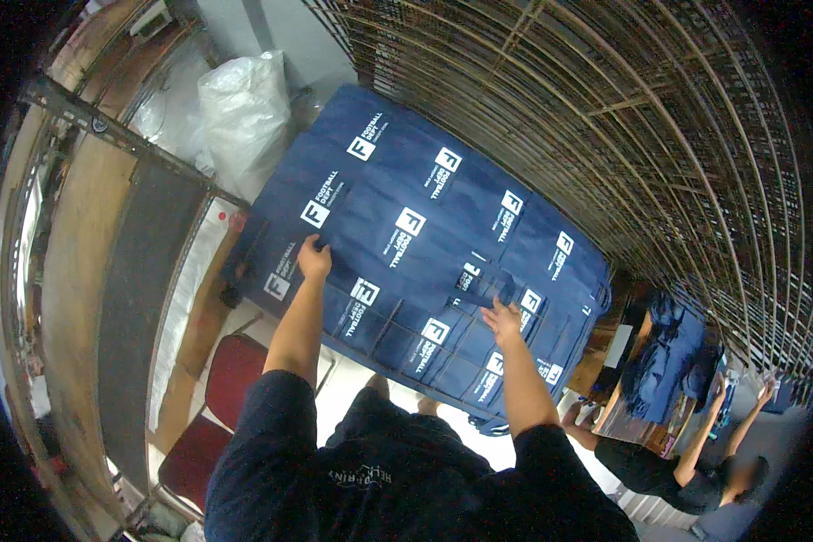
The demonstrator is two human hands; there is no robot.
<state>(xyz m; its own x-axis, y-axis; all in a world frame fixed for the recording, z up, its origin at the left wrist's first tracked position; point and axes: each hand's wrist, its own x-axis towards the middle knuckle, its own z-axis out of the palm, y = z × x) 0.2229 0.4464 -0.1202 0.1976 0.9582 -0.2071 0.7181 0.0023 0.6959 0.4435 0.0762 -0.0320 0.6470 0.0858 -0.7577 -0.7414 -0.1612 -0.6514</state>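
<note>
Dark blue fabric pieces [361, 244] with white prints lie in overlapping rows over a large table-like surface before me. My left hand [314, 260] is on the left part of the spread, its fingers curled together against the cloth; whether they grip an edge is too small to tell. Farther right and nearer to me, my right hand [504, 322] has its thumb and fingers at a raised, folded blue fabric piece [495, 284]. That piece partly covers a print beneath it. Both my arms reach forward, apart from each other.
Tall metal wire racks [596, 99] line the far right side. A white plastic sack [244, 104] stands beyond the far left corner. Dark red chairs [238, 379] are at my left. On the right, a co-worker [686, 474] reaches near a table with a dark blue pile [664, 370].
</note>
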